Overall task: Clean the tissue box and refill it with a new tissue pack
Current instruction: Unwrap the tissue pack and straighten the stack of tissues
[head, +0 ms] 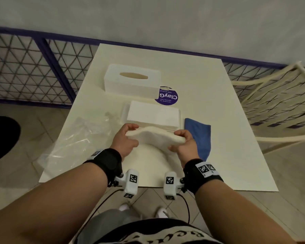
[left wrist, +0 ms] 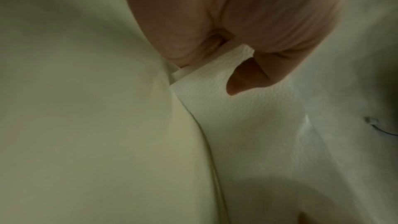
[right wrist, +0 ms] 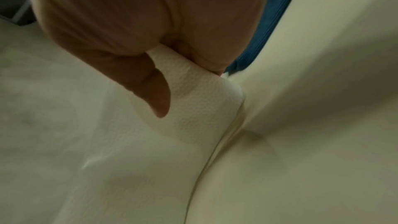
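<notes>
Gripping a soft wad of tissues by its two ends, the left hand and the right hand hold it just above the near part of the worktop. Each hand has its fingers and thumb curled round an end; the wrist views show the thumbs pressed on the embossed paper. The wad's long axis runs left to right, across the person's front.

Directly beyond the hands lies the rest of the tissue stack, a flat white block with the same left-to-right axis. Farther still, at the back of the worktop, stands the white tissue box, its oval slot facing up and its long axis also crosswise. So the box lies straight ahead, past the stack, and a little to the left; the left hand is slightly nearer to it.

A clear plastic wrapper lies crumpled at the left, a folded blue cloth just right of the right hand, and a round purple sticker beside the box. The remaining stack sits between hands and box, so any reach forward probably has to pass over it. Whether the box is open underneath cannot be told.
</notes>
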Motion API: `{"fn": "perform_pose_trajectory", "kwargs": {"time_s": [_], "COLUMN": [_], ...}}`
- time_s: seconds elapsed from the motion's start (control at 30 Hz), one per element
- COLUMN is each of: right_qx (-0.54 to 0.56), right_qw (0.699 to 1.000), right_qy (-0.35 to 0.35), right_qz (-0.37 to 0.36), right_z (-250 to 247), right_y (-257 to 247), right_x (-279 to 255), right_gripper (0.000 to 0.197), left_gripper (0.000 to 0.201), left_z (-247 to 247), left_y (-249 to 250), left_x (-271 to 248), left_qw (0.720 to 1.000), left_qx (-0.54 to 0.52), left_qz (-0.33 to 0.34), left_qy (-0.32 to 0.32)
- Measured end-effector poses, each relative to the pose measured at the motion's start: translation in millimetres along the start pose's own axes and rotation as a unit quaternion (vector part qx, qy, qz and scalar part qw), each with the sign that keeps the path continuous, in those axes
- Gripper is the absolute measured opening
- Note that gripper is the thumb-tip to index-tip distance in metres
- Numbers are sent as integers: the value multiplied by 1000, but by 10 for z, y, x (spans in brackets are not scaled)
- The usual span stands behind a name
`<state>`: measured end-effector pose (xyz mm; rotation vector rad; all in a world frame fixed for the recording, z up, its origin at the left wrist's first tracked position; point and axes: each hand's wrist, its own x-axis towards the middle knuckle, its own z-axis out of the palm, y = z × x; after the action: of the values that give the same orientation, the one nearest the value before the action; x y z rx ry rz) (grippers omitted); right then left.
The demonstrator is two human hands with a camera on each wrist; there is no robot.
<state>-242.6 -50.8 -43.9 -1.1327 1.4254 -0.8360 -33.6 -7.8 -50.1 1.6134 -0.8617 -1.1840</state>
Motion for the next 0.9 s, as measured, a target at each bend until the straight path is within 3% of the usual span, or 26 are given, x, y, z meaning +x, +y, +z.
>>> {"fn": "perform_pose_trajectory", "kwargs": {"time_s": [0.13, 0.43, 0.57, 0.73, 0.9], "right_qx": [-12, -3, 8, 39, 3], "right_qw": [1000, 999, 999, 999, 999], "right_qy": [28, 39, 36, 2, 36], "right_qz": [5, 22, 12, 10, -3], "right_z": [20, 9, -11, 17, -18], "right_y": [25, 69, 72, 52, 39], "right_x": [18, 80, 121, 126, 159], "right_gripper": [56, 44, 44, 40, 53], "left_gripper": [59, 52, 38, 37, 43], "left_z": [-7, -39, -33, 11, 32], "left_y": [-61, -42, -81, -63, -67], "left_x": [7, 29, 84, 89, 76], "left_qw": [999, 1000, 999, 999, 996], "left_qx": [0, 13, 14, 28, 13], "left_qz": [-31, -2, -12, 14, 18], "left_qy": [17, 22, 33, 33, 83]}}
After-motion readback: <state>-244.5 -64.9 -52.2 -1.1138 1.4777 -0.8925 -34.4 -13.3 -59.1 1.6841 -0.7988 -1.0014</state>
